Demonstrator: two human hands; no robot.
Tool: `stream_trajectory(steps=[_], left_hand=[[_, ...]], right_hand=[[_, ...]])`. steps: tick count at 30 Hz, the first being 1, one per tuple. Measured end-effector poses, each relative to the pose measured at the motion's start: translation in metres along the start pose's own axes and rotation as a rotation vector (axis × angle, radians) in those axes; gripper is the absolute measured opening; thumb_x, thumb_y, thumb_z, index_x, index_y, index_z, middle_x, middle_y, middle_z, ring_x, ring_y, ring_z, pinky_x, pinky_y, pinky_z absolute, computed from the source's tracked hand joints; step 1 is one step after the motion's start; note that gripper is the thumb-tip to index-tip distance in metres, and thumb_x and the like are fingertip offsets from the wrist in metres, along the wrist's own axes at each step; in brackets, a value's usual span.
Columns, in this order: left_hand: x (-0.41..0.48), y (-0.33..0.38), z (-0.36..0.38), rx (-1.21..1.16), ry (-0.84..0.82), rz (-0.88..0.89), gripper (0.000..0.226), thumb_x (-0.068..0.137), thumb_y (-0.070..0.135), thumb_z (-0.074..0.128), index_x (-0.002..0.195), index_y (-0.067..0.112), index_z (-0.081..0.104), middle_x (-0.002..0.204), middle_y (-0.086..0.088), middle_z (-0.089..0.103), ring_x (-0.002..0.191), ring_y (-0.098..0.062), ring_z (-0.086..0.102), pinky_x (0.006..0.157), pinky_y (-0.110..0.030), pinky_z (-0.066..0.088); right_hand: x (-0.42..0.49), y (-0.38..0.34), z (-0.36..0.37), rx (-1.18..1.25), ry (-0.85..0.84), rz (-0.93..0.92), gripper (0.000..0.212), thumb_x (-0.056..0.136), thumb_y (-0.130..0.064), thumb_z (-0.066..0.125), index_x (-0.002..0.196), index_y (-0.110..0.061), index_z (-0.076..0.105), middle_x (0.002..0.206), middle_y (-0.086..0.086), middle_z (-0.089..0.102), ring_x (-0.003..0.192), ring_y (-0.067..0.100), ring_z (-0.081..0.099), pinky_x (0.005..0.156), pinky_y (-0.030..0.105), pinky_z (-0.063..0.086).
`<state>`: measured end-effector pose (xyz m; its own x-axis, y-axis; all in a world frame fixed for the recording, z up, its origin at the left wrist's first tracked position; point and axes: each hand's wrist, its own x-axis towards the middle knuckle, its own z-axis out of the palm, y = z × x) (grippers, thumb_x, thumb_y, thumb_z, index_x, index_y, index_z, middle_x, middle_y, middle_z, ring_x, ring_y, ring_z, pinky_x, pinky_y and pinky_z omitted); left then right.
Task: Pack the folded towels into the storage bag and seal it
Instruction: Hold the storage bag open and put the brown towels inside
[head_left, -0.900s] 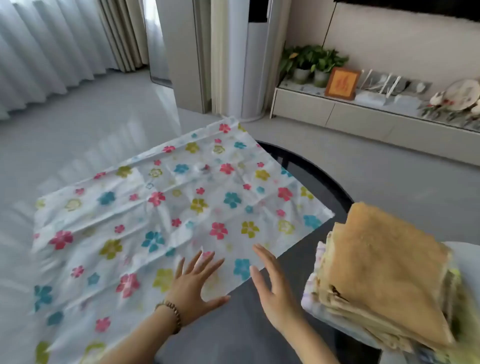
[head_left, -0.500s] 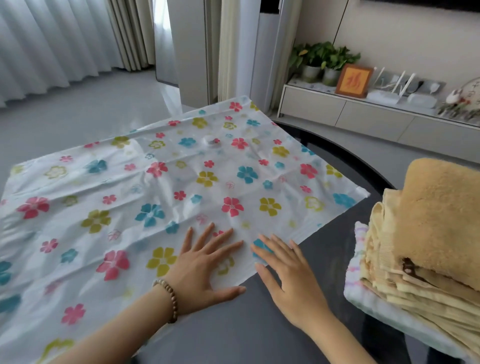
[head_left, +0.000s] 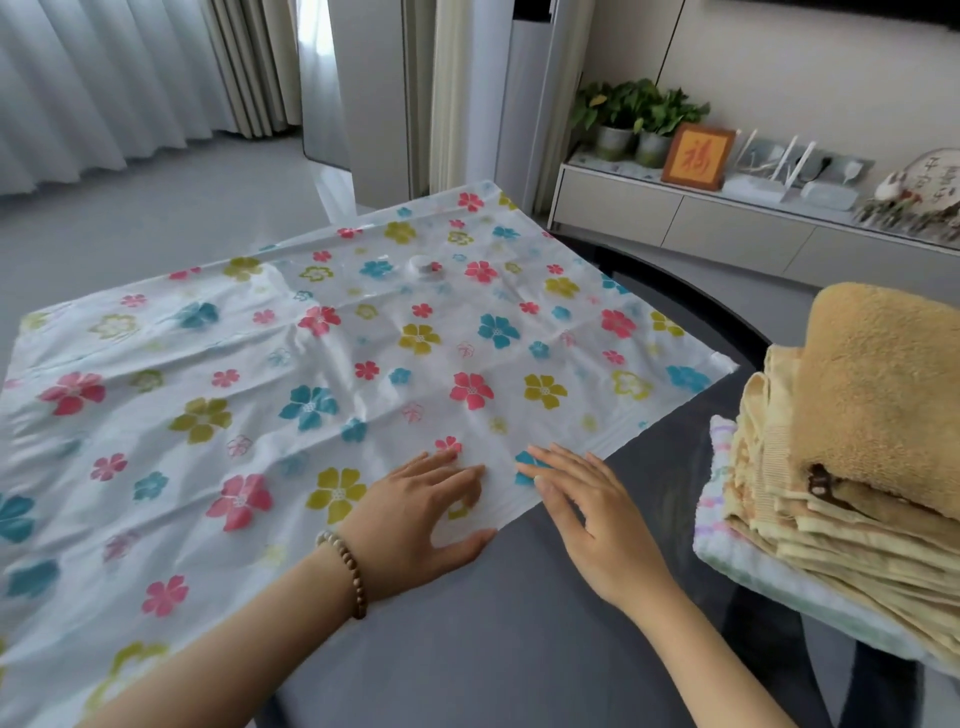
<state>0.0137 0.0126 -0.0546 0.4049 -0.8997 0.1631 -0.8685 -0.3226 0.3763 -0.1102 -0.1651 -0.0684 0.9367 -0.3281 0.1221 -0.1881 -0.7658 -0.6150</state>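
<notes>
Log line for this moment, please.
bag: flat on table | left hand: pressing bag | right hand: fingertips on bag | towels: stacked right, unpacked

Glossy plastic next to terry cloth.
I see the storage bag as creased, shiny film; the folded towels look fuzzy and matt on the dark glossy table.

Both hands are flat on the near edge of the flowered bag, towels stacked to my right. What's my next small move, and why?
Probably pinch that edge and part its two layers to open the mouth. The storage bag lies flat and looks empty, the towels sit stacked outside it, and your left hand and right hand rest with straight fingers right at that edge.
</notes>
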Motion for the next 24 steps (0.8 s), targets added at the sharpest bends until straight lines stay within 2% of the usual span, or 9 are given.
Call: stream_trajectory(steps=[1, 3, 7, 11, 13, 15, 18, 21, 24], left_hand=[[-0.001, 0.005, -0.003, 0.078, -0.013, 0.016, 0.041, 0.085, 0.053, 0.046, 0.105, 0.019, 0.059, 0.113, 0.005, 0.067, 0.12, -0.018, 0.054, 0.093, -0.029, 0.047], [-0.002, 0.012, -0.008, 0.218, -0.084, 0.026, 0.036, 0.091, 0.048, 0.036, 0.107, 0.021, 0.053, 0.104, 0.004, 0.064, 0.101, -0.019, 0.06, 0.069, -0.027, 0.043], [-0.003, 0.016, -0.014, 0.248, -0.146, -0.128, 0.032, 0.096, 0.03, 0.034, 0.117, 0.021, 0.056, 0.113, -0.001, 0.066, 0.099, -0.024, 0.062, 0.08, -0.032, 0.047], [-0.005, 0.011, -0.031, -0.135, -0.094, -0.321, 0.027, 0.094, 0.026, 0.047, 0.112, 0.023, 0.067, 0.113, 0.002, 0.07, 0.1, -0.016, 0.064, 0.083, -0.02, 0.045], [-0.002, 0.008, -0.039, -0.465, -0.115, -0.437, 0.024, 0.093, 0.023, 0.05, 0.108, 0.014, 0.068, 0.111, -0.002, 0.07, 0.097, -0.015, 0.065, 0.082, -0.024, 0.051], [0.0, 0.011, -0.047, -0.663, -0.083, -0.544, 0.024, 0.094, 0.022, 0.05, 0.102, 0.009, 0.068, 0.105, -0.006, 0.071, 0.09, -0.014, 0.066, 0.076, -0.026, 0.054], [0.004, 0.019, -0.061, -0.672, -0.015, -0.555, 0.024, 0.096, 0.018, 0.045, 0.089, 0.01, 0.066, 0.089, -0.004, 0.07, 0.077, -0.014, 0.066, 0.064, -0.022, 0.054], [0.008, 0.031, -0.082, -0.757, 0.033, -0.534, 0.027, 0.096, 0.013, 0.042, 0.08, 0.007, 0.063, 0.075, -0.005, 0.066, 0.06, -0.012, 0.063, 0.053, -0.019, 0.053], [0.017, 0.044, -0.102, -0.947, 0.152, -0.534, 0.031, 0.097, 0.012, 0.041, 0.073, 0.005, 0.059, 0.068, -0.01, 0.057, 0.04, -0.004, 0.057, 0.046, -0.015, 0.051]], right_hand=[[-0.001, -0.001, 0.0, 0.004, -0.001, 0.008, 0.039, 0.099, -0.037, 0.032, 0.128, -0.031, 0.058, 0.141, -0.02, 0.045, 0.136, -0.009, 0.027, 0.114, 0.011, 0.005], [0.0, -0.001, 0.0, 0.013, 0.006, 0.016, 0.037, 0.1, -0.034, 0.034, 0.127, -0.029, 0.059, 0.14, -0.019, 0.048, 0.135, -0.007, 0.03, 0.111, 0.009, 0.006], [0.003, -0.001, -0.002, 0.073, 0.042, 0.014, 0.036, 0.101, -0.031, 0.035, 0.126, -0.026, 0.061, 0.137, -0.017, 0.051, 0.135, 0.0, 0.036, 0.113, 0.014, 0.014], [-0.011, -0.008, -0.003, 0.15, 0.155, -0.037, 0.039, 0.1, -0.034, 0.036, 0.136, -0.028, 0.048, 0.148, -0.017, 0.033, 0.141, 0.002, 0.024, 0.117, 0.031, 0.024], [-0.022, -0.015, -0.001, 0.157, 0.262, -0.098, 0.042, 0.099, -0.042, 0.032, 0.139, -0.033, 0.043, 0.154, -0.012, 0.026, 0.142, 0.003, 0.02, 0.114, 0.03, 0.027], [-0.031, -0.024, 0.001, 0.19, 0.32, -0.127, 0.039, 0.097, -0.05, 0.03, 0.134, -0.042, 0.041, 0.151, -0.013, 0.03, 0.14, 0.001, 0.023, 0.112, 0.026, 0.027], [-0.03, -0.041, -0.003, 0.313, 0.129, -0.036, 0.039, 0.097, -0.048, 0.029, 0.129, -0.04, 0.051, 0.144, -0.015, 0.041, 0.138, 0.002, 0.029, 0.115, 0.031, 0.027], [-0.024, -0.048, -0.012, 0.32, -0.111, 0.121, 0.048, 0.098, -0.051, 0.026, 0.125, -0.031, 0.059, 0.135, -0.013, 0.052, 0.13, 0.005, 0.041, 0.107, 0.021, 0.028], [-0.026, -0.048, -0.02, 0.38, -0.166, 0.295, 0.056, 0.095, -0.058, 0.023, 0.129, -0.03, 0.057, 0.137, -0.012, 0.049, 0.122, 0.005, 0.042, 0.097, 0.02, 0.027]])
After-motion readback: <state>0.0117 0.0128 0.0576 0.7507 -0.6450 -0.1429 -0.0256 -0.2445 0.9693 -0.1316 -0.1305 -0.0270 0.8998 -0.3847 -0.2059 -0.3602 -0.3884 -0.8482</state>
